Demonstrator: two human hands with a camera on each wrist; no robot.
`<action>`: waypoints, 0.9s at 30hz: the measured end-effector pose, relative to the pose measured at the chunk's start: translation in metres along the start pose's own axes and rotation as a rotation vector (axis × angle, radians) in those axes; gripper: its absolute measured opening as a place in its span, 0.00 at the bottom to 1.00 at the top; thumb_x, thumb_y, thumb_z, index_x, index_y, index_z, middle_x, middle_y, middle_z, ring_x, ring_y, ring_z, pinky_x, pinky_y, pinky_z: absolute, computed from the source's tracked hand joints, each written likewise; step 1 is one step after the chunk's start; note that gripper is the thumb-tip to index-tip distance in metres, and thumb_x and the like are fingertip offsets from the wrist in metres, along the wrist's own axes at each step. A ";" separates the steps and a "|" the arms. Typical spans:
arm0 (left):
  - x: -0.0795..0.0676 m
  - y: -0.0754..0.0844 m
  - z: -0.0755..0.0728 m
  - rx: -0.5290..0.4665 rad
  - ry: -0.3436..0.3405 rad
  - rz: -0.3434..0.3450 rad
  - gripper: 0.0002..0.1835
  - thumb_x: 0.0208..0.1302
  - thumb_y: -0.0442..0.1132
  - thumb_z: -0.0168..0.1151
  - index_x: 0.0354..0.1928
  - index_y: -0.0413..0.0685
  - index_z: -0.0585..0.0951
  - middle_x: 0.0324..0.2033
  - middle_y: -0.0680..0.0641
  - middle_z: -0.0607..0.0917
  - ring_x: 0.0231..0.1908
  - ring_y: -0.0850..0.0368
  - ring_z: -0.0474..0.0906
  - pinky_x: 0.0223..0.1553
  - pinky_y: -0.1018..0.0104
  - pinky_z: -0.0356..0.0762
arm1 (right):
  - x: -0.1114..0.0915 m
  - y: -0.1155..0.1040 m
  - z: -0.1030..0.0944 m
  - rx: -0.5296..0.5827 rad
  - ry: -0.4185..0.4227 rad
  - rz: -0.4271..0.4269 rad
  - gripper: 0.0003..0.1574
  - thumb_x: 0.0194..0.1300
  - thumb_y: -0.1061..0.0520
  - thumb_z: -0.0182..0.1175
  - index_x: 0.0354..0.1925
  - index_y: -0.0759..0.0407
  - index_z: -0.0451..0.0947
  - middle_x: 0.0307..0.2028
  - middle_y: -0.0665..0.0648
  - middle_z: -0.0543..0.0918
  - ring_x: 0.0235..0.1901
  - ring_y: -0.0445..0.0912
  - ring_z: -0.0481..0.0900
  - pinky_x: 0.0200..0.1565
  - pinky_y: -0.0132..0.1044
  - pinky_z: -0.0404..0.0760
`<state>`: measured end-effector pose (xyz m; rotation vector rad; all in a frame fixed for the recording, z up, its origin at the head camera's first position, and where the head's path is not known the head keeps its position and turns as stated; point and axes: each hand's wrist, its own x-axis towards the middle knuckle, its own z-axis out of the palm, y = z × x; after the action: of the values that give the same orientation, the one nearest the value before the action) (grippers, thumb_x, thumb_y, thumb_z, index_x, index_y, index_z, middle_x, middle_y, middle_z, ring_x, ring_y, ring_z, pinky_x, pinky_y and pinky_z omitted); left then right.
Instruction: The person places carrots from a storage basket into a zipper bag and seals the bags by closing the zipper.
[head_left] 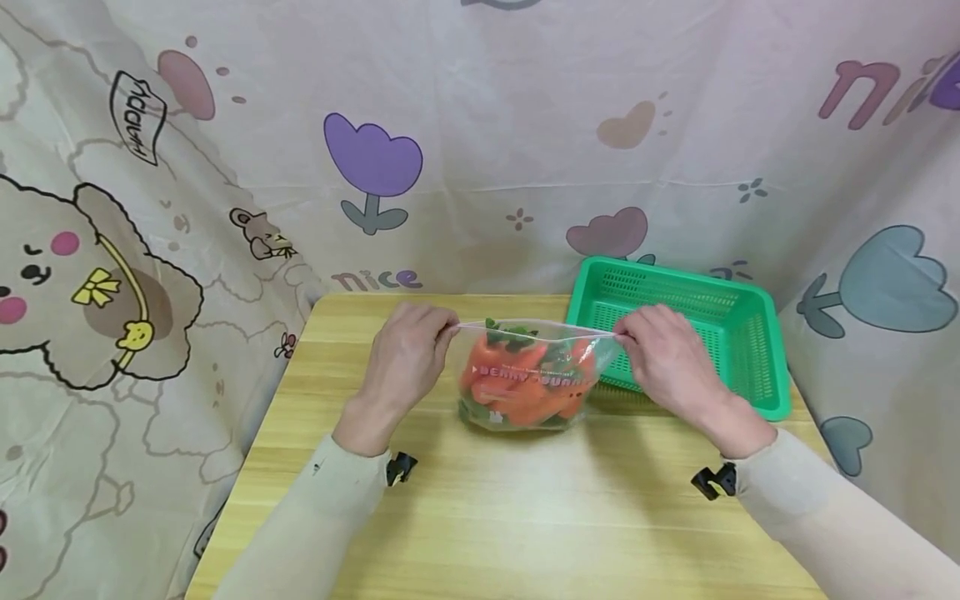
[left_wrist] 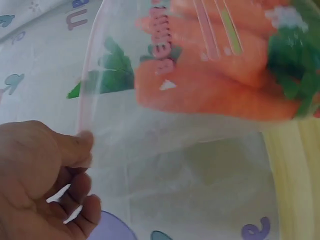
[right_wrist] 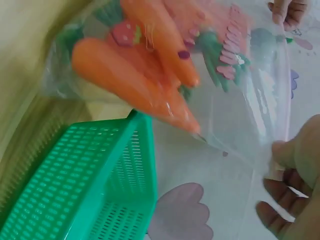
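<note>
A clear zip bag (head_left: 525, 392) with printed lettering and a pink top edge stands over the wooden table, filled with several carrots (right_wrist: 135, 85) that have green tops. My left hand (head_left: 408, 354) pinches the bag's upper left corner between thumb and forefinger. At the upper right corner, my right hand (head_left: 667, 358) pinches the same edge, which is stretched nearly straight between the two hands. A bit of green leaf (left_wrist: 75, 91) pokes past the bag's top edge near the left side.
A green plastic basket (head_left: 776, 367) with slotted walls stands at the back right of the table (head_left: 525, 517), just behind the right hand. Behind the table hangs a printed cloth (head_left: 480, 208) with flowers and hearts. Another cartoon-printed cloth (head_left: 172, 433) covers the left side.
</note>
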<state>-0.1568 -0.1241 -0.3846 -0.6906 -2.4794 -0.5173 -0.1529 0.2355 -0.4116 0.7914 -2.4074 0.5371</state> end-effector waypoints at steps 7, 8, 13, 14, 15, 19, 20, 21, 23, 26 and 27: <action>-0.008 0.000 -0.003 0.086 -0.284 -0.076 0.03 0.71 0.38 0.69 0.38 0.47 0.87 0.30 0.51 0.85 0.34 0.51 0.76 0.34 0.57 0.80 | -0.002 0.000 0.005 -0.018 -0.089 -0.107 0.05 0.65 0.67 0.68 0.40 0.64 0.81 0.35 0.57 0.82 0.35 0.52 0.79 0.36 0.46 0.81; -0.009 -0.001 -0.003 0.093 -0.309 -0.083 0.04 0.72 0.39 0.68 0.39 0.47 0.87 0.31 0.51 0.84 0.33 0.51 0.76 0.33 0.57 0.80 | -0.002 0.000 0.006 -0.036 -0.118 -0.119 0.06 0.65 0.66 0.68 0.40 0.64 0.82 0.35 0.57 0.82 0.35 0.52 0.79 0.36 0.46 0.82; -0.009 -0.005 -0.003 0.084 -0.180 -0.024 0.05 0.74 0.37 0.65 0.40 0.43 0.85 0.34 0.46 0.85 0.36 0.47 0.78 0.36 0.55 0.81 | 0.004 -0.001 0.004 -0.059 -0.077 -0.119 0.05 0.65 0.66 0.68 0.39 0.64 0.82 0.35 0.57 0.83 0.35 0.54 0.80 0.36 0.48 0.80; -0.008 -0.005 -0.005 0.084 -0.136 -0.012 0.05 0.74 0.37 0.65 0.40 0.43 0.85 0.34 0.46 0.85 0.37 0.46 0.78 0.37 0.54 0.81 | 0.005 -0.001 0.003 -0.054 -0.045 -0.116 0.04 0.65 0.67 0.68 0.39 0.64 0.81 0.35 0.58 0.83 0.36 0.54 0.80 0.37 0.49 0.80; -0.008 -0.006 -0.006 0.084 -0.099 0.000 0.05 0.74 0.36 0.65 0.40 0.42 0.85 0.35 0.45 0.85 0.38 0.45 0.79 0.37 0.54 0.81 | 0.006 -0.001 0.004 -0.047 -0.015 -0.119 0.03 0.67 0.67 0.66 0.39 0.64 0.81 0.35 0.58 0.83 0.36 0.55 0.79 0.37 0.49 0.78; -0.014 -0.007 -0.011 0.107 -0.094 0.049 0.04 0.72 0.35 0.66 0.40 0.41 0.84 0.34 0.45 0.85 0.37 0.46 0.77 0.35 0.56 0.80 | 0.000 -0.005 0.005 -0.031 0.029 -0.164 0.03 0.71 0.65 0.60 0.40 0.66 0.79 0.35 0.59 0.82 0.35 0.55 0.78 0.35 0.47 0.76; -0.017 -0.007 -0.011 0.125 -0.134 0.069 0.03 0.72 0.35 0.67 0.40 0.41 0.84 0.34 0.46 0.85 0.36 0.47 0.77 0.35 0.57 0.79 | -0.003 -0.006 0.006 -0.038 0.007 -0.176 0.03 0.71 0.64 0.59 0.39 0.65 0.79 0.34 0.58 0.81 0.34 0.54 0.77 0.34 0.46 0.75; -0.020 -0.007 -0.011 0.140 -0.180 0.091 0.03 0.71 0.35 0.67 0.40 0.41 0.84 0.33 0.46 0.85 0.35 0.48 0.77 0.35 0.58 0.79 | -0.007 -0.007 0.007 -0.048 -0.025 -0.187 0.03 0.71 0.64 0.59 0.38 0.64 0.79 0.33 0.57 0.81 0.33 0.53 0.77 0.33 0.45 0.74; -0.027 -0.007 -0.009 0.160 -0.261 0.119 0.03 0.70 0.35 0.68 0.40 0.42 0.85 0.33 0.47 0.86 0.34 0.50 0.76 0.36 0.59 0.78 | -0.013 -0.009 0.008 -0.069 -0.104 -0.189 0.02 0.70 0.63 0.60 0.37 0.61 0.79 0.33 0.55 0.81 0.33 0.51 0.77 0.33 0.43 0.74; -0.031 -0.006 -0.006 0.153 -0.287 0.119 0.04 0.71 0.36 0.68 0.41 0.43 0.85 0.34 0.48 0.86 0.35 0.51 0.76 0.38 0.60 0.79 | -0.016 -0.009 0.011 -0.081 -0.170 -0.162 0.03 0.67 0.63 0.66 0.38 0.59 0.81 0.34 0.53 0.83 0.36 0.50 0.79 0.35 0.43 0.76; -0.030 -0.006 -0.005 0.142 -0.275 0.111 0.04 0.70 0.36 0.69 0.41 0.43 0.85 0.34 0.48 0.86 0.35 0.51 0.76 0.38 0.59 0.78 | -0.016 -0.009 0.011 -0.078 -0.173 -0.155 0.03 0.66 0.63 0.67 0.38 0.59 0.81 0.35 0.54 0.83 0.36 0.50 0.79 0.35 0.44 0.77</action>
<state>-0.1360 -0.1427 -0.3987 -0.8857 -2.6790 -0.2131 -0.1410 0.2296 -0.4281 1.0164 -2.4790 0.3231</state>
